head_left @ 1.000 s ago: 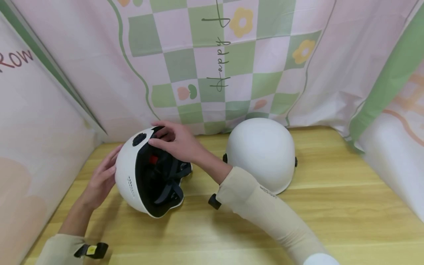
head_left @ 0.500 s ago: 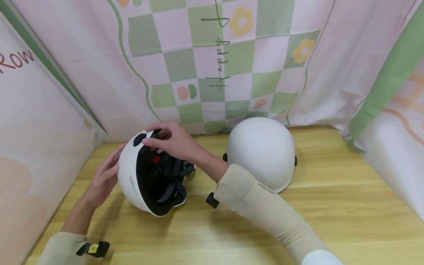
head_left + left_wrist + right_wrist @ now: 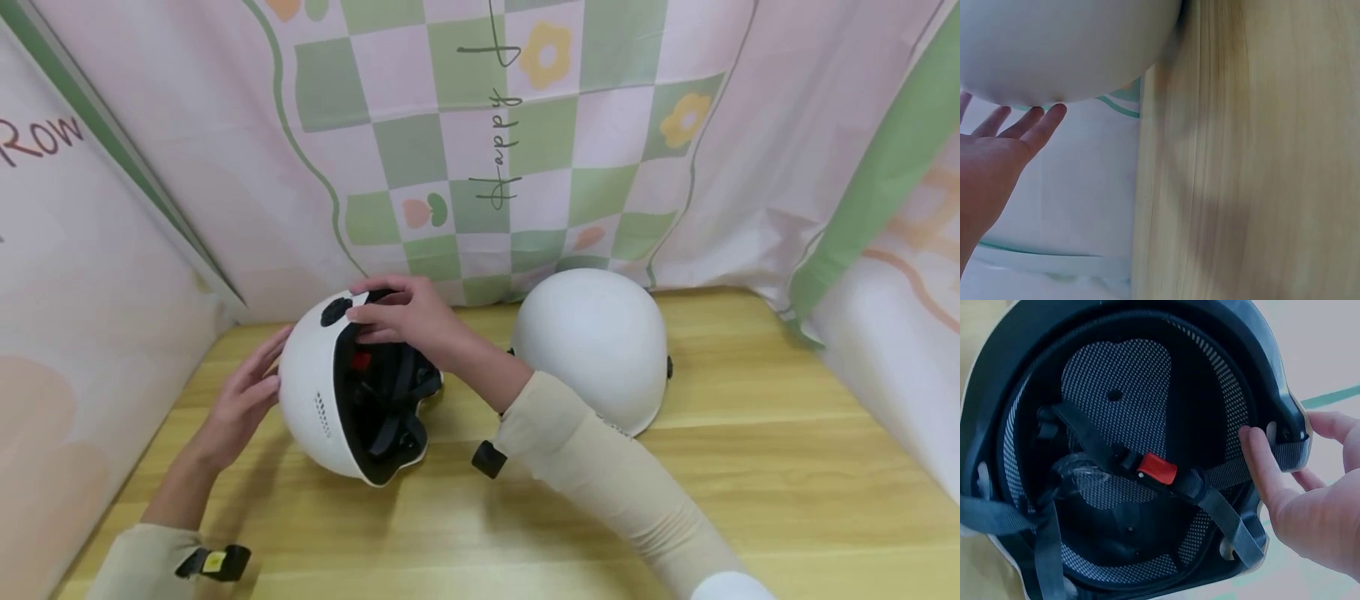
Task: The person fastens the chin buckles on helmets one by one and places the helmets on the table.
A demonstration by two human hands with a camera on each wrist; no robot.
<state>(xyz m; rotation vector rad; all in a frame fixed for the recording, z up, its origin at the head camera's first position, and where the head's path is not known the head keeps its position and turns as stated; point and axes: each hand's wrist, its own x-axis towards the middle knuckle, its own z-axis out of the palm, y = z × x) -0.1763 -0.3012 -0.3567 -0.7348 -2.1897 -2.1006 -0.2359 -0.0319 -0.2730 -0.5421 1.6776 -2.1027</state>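
Observation:
A white helmet (image 3: pixel 307 383) lies tilted on its side at the left of the table, its black inside turned to the right. The left hand (image 3: pixel 240 408) touches the shell from the left with its fingertips; in the left wrist view the fingers of that hand (image 3: pixel 1004 150) are extended against the white shell (image 3: pixel 1066 50). The right hand (image 3: pixel 423 321) grips the rim near a black round knob (image 3: pixel 336 312). In the right wrist view the thumb of the right hand (image 3: pixel 1322 506) lies inside the rim by a strap, and a red buckle (image 3: pixel 1157 468) shows on the black straps.
A second white helmet (image 3: pixel 592 342) stands dome up on the wooden table (image 3: pixel 765 433), right of the right hand and partly behind that forearm. A patterned curtain (image 3: pixel 480 150) hangs along the table's back edge, and printed cloth hangs at both sides.
The held helmet has shifted slightly to the right and turned a little, with its knob further right. Both hands have moved with it. The second helmet has stayed in place.

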